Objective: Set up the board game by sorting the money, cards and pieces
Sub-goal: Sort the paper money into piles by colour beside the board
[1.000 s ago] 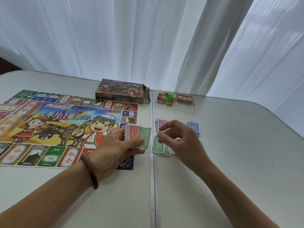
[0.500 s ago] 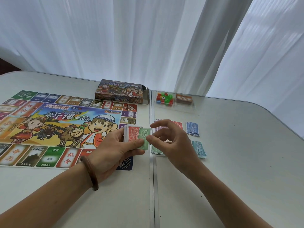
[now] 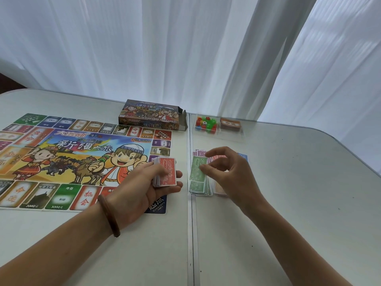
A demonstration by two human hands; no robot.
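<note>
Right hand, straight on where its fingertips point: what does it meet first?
The right hand points left and down at the top green banknote of the green pile. Its fingertips seem already on it, though contact is unclear.

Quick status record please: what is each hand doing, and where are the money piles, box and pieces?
left hand: grips money stack, red 10000 note on top, above the board near its right corner
right hand: thumb on top note of green pile; grip unclear
other piles: purple pile and blue pile beyond the right hand, partly hidden
game box: at board's far edge, end flap open
clear tray: right of box, holds coloured pieces and card deck
</note>
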